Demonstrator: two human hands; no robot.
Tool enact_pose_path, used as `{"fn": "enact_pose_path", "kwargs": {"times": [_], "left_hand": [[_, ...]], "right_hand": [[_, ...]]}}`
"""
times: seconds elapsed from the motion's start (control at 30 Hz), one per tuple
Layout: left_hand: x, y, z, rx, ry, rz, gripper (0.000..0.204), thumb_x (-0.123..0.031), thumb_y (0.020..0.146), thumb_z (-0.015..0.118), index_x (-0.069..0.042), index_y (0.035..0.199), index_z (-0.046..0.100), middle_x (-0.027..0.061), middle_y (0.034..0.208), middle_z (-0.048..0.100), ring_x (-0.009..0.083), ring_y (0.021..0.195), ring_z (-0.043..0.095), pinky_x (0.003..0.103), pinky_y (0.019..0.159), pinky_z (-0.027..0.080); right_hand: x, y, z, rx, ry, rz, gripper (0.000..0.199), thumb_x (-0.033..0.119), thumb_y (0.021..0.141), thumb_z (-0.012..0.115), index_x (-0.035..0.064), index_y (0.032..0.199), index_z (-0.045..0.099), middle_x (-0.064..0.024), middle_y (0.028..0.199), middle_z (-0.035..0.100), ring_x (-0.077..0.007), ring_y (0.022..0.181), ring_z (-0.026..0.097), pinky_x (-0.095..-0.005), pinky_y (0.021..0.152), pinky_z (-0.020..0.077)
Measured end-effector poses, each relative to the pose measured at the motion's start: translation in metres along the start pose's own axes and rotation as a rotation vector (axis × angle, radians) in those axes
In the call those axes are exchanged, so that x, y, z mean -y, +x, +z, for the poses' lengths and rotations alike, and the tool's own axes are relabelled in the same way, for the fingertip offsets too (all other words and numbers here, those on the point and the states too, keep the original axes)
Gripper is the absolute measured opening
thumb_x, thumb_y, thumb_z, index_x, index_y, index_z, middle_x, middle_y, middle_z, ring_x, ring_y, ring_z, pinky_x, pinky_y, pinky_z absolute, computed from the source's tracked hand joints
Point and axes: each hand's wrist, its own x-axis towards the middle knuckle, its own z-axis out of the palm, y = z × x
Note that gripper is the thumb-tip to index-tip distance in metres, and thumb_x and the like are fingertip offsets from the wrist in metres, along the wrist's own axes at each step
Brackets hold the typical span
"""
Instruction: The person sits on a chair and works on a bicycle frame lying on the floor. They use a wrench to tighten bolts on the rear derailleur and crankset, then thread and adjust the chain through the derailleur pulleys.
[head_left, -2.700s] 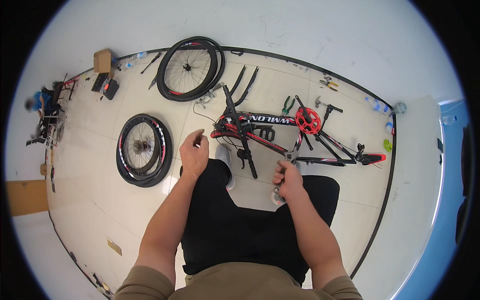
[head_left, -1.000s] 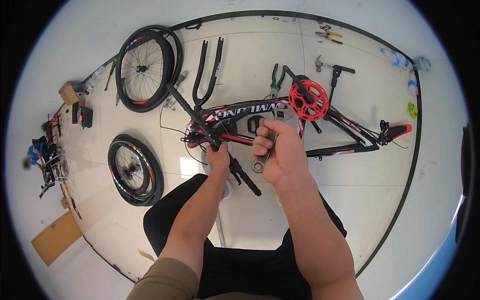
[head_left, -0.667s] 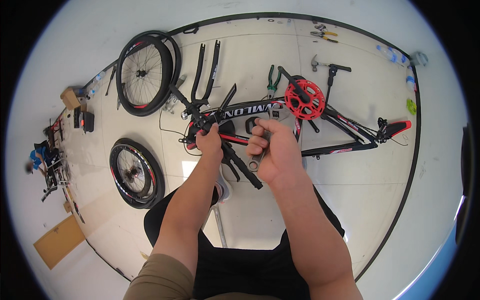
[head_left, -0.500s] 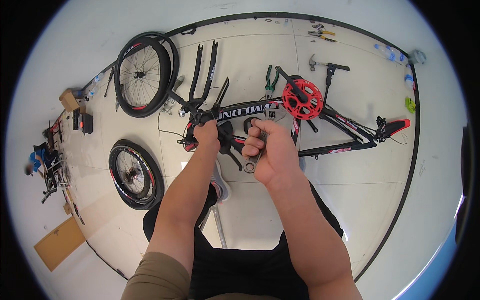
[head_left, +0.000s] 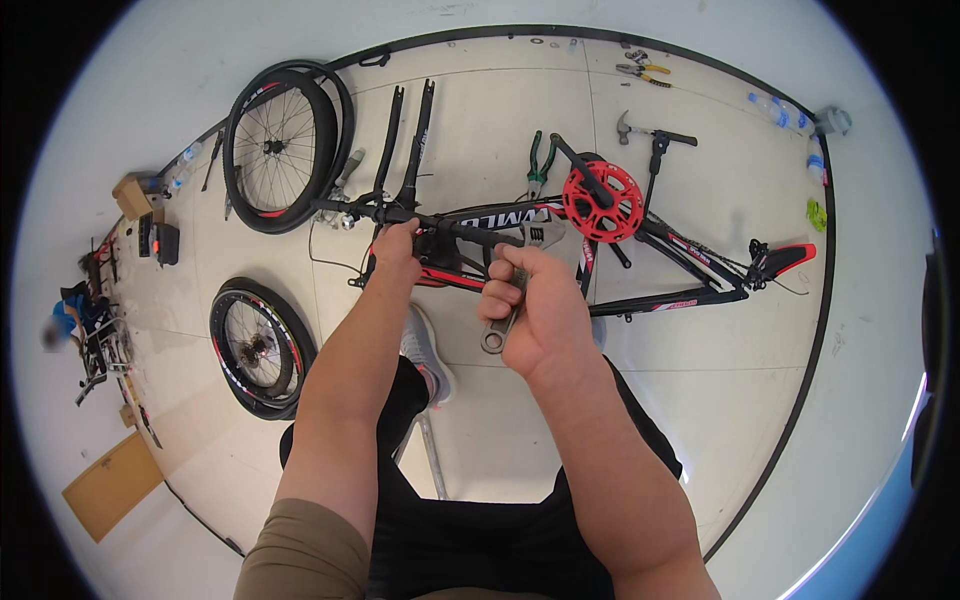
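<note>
My left hand (head_left: 398,250) is closed around the black handlebar (head_left: 352,210) near its middle, above the front of a bicycle frame (head_left: 675,303) lying on the floor. In my right hand (head_left: 545,305), fingers wrapped round its handle, is a metal adjustable wrench (head_left: 541,235). Its jaw end points away from me, beside the right end of the handlebar; whether they touch I cannot tell. The wrench's ring end sticks out below my fingers. A red chainring (head_left: 603,202) with a crank sits on the frame, right of the wrench. Beyond the handlebar lies a black fork (head_left: 413,165).
Wheels with tyres (head_left: 330,150) lie far left, another wheel (head_left: 300,370) nearer. Green-handled pliers (head_left: 541,160), a hammer (head_left: 624,128) and yellow-handled pliers (head_left: 650,70) lie beyond the frame. Plastic bottles (head_left: 780,108) stand along the right wall. Another person (head_left: 72,322) is far left.
The handlebar has turned and now lies more nearly across my view, its right end close to the wrench. My left hand has shifted slightly left and away from me. My right hand still grips the wrench.
</note>
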Motion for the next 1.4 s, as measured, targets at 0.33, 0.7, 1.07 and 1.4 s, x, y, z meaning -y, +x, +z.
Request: {"fn": "enact_pose_path", "kwargs": {"times": [0.33, 0.7, 1.07, 1.4], "left_hand": [[0.015, 0.010, 0.004, 0.083, 0.132, -0.220, 0.024, -0.001, 0.083, 0.071, -0.001, 0.103, 0.058, 0.0114, 0.097, 0.063, 0.0253, 0.082, 0.066, 0.041, 0.068, 0.060], [0.019, -0.048, 0.008, 0.051, 0.462, 0.141, 0.033, -0.001, 0.076, 0.072, 0.001, 0.106, 0.057, 0.0100, 0.094, 0.063, 0.0222, 0.077, 0.062, 0.036, 0.062, 0.054], [-0.043, -0.027, -0.031, 0.119, 0.127, -0.152, 0.019, -0.019, 0.087, 0.067, -0.004, 0.096, 0.061, 0.0095, 0.084, 0.064, 0.0246, 0.076, 0.066, 0.044, 0.065, 0.057], [-0.041, -0.043, -0.029, 0.130, 0.012, -0.137, 0.018, -0.025, 0.098, 0.060, -0.007, 0.098, 0.062, 0.0087, 0.087, 0.065, 0.0244, 0.077, 0.066, 0.050, 0.072, 0.056]], "right_hand": [[-0.005, 0.002, -0.002, -0.020, -0.028, 0.009, 0.011, 0.009, 0.093, 0.056, 0.0047, 0.087, 0.049, -0.0038, 0.077, 0.050, -0.0115, 0.058, 0.039, -0.0295, 0.053, 0.0336], [-0.001, 0.002, 0.002, -0.003, 0.008, 0.018, 0.010, 0.008, 0.092, 0.059, 0.0049, 0.091, 0.049, -0.0018, 0.078, 0.048, -0.0094, 0.060, 0.038, -0.0262, 0.052, 0.0330], [-0.003, -0.002, 0.003, -0.006, 0.020, 0.020, 0.011, 0.008, 0.092, 0.059, 0.0049, 0.090, 0.049, -0.0025, 0.079, 0.047, -0.0102, 0.060, 0.038, -0.0271, 0.053, 0.0330], [-0.003, -0.003, 0.005, -0.017, 0.023, 0.019, 0.012, 0.007, 0.092, 0.059, 0.0054, 0.089, 0.048, -0.0027, 0.079, 0.048, -0.0102, 0.060, 0.038, -0.0274, 0.052, 0.0335]]}}
